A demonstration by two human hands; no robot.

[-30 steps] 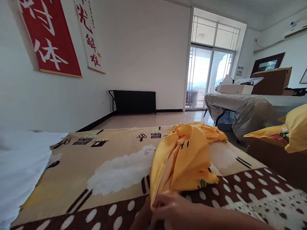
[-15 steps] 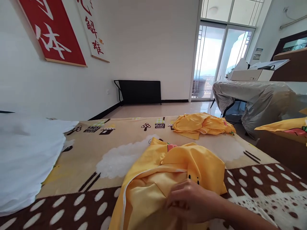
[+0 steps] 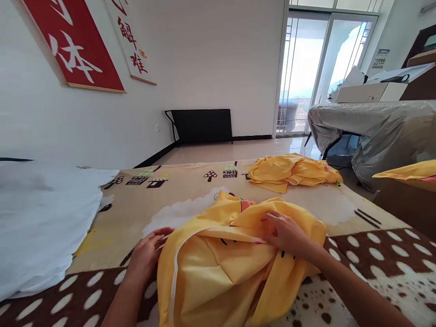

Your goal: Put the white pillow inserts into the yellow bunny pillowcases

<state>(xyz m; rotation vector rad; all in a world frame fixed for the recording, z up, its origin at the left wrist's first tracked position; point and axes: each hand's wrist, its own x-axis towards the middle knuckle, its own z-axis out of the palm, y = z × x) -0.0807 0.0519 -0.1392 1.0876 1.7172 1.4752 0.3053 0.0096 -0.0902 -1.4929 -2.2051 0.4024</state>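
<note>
A yellow pillowcase-like cover point(image 3: 218, 268) with a white-trimmed opening lies crumpled in front of me on the patterned blanket point(image 3: 126, 245). My right hand point(image 3: 284, 234) has its fingers closed on a fold at the upper right of the opening. At the cover's left edge, my left hand point(image 3: 146, 252) rests with fingers stretched out and touching the fabric. Small printed faces and a pink patch show on the yellow cloth. The inside of the cover is partly visible through the gaping opening.
Another crumpled yellow cloth point(image 3: 294, 172) lies farther back on the blanket. White fabric point(image 3: 47, 227) spreads along the left. More yellow cloth point(image 3: 412, 175) sits on a brown box at right, near a plastic-covered table point(image 3: 371, 120). A black folded frame point(image 3: 202, 126) leans against the wall.
My left hand has come into view at the cover's left edge. My right hand has moved up and right to the opening's upper edge. The cover's front is spread wider.
</note>
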